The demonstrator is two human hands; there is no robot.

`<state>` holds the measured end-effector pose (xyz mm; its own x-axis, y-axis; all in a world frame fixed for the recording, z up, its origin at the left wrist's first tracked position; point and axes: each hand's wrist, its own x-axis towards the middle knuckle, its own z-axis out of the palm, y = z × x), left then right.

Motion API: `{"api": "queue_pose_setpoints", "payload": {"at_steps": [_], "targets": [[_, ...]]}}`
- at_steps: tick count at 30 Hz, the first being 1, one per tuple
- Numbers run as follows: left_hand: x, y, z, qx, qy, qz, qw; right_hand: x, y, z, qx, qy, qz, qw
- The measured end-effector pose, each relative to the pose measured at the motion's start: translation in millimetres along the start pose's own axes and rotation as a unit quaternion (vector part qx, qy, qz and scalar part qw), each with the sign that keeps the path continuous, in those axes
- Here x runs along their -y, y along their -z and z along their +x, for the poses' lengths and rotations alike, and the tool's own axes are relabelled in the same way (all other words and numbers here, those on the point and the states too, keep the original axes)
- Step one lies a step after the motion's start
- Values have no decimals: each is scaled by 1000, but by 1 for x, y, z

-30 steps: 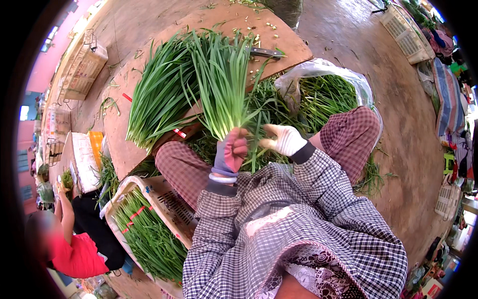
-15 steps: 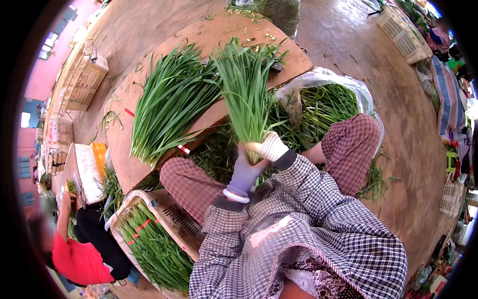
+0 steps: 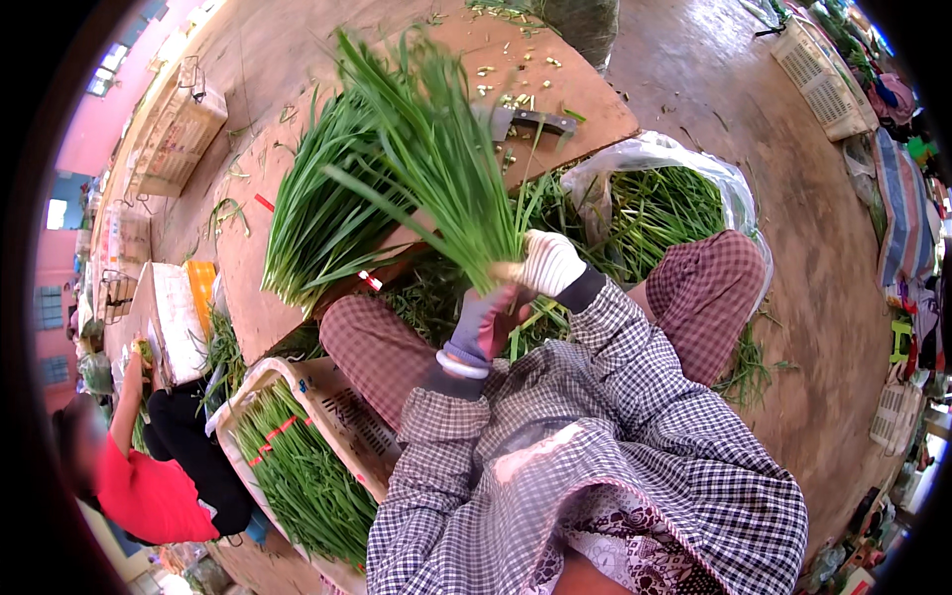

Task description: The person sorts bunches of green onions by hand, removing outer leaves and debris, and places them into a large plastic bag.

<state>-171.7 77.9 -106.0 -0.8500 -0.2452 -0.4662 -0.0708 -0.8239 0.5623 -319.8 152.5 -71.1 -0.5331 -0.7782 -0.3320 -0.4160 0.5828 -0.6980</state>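
Left hand (image 3: 486, 322), grey-gloved, closed around the base of a bunch of green chives (image 3: 436, 169), held upright over the lap. Right hand (image 3: 548, 263), white-gloved, wrapped on the same stems just above. Bunch fans toward the far wooden board (image 3: 555, 94). Crate (image 3: 337, 416) of chives near left.

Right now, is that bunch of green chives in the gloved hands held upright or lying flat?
Upright, tilted slightly: both hands grip the chive bunch at its base, leaves fanning upward over the wooden board.

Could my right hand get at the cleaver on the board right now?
Probably not at once: the right hand is gripping the bunch of green stalks together with the left hand. The cleaver lies uncovered beyond.
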Motion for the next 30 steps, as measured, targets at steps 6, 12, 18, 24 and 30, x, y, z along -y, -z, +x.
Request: {"api": "queue_pose_setpoints", "payload": {"at_steps": [6, 12, 18, 24, 30], "targets": [[9, 5, 7, -69, 11, 18, 997, -13, -4, 1, 31, -18, 157, 987], [10, 1, 7, -93, -1, 90, 992, -19, -31, 23, -63, 92, 94, 989], [1, 7, -5, 9, -48, -64, 997, -15, -37, 13, -92, 97, 393, 910], [14, 26, 15, 52, -22, -150, 987, -22, -50, 12, -64, 84, 273, 956], [4, 0, 12, -73, -6, -48, 996, -30, -20, 11, -99, 105, 56, 988]]}}
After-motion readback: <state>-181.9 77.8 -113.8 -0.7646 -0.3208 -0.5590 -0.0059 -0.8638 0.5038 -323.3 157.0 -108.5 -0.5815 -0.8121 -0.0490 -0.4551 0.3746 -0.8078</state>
